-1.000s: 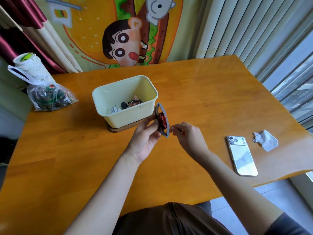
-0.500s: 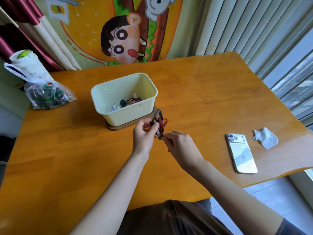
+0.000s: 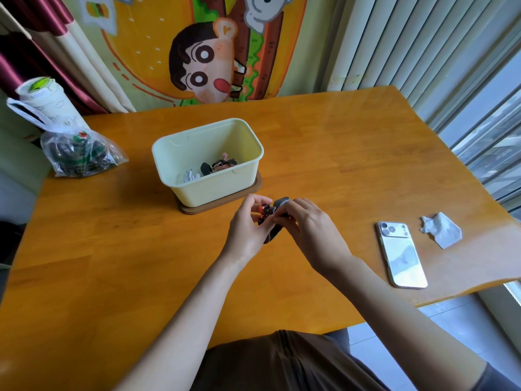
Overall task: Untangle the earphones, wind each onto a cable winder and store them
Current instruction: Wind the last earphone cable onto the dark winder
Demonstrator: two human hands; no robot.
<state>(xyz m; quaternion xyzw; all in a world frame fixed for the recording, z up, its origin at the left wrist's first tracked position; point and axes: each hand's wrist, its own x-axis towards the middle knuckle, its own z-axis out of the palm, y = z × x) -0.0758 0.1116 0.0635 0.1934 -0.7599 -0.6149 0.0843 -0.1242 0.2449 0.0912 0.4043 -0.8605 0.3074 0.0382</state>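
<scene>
white phone (image 3: 401, 256) beside crumpled tissue (image 3: 442, 230) on the table (image 3: 338, 153), plastic bag (image 3: 80, 156) at its far-left corner

Home — cartoon curtain (image 3: 214, 52); blinds (image 3: 408, 38)

The wooden table (image 3: 338, 153) bore a brown base (image 3: 214, 206) at eleven o'clock, with a cream bin (image 3: 214, 190) standing on it. A clear plastic bag (image 3: 81, 156) (contents dark, unreadable) lay at ten o'clock. A white phone (image 3: 403, 255) lay at four, with a crumpled tissue (image 3: 442, 230) near it at three.
</scene>
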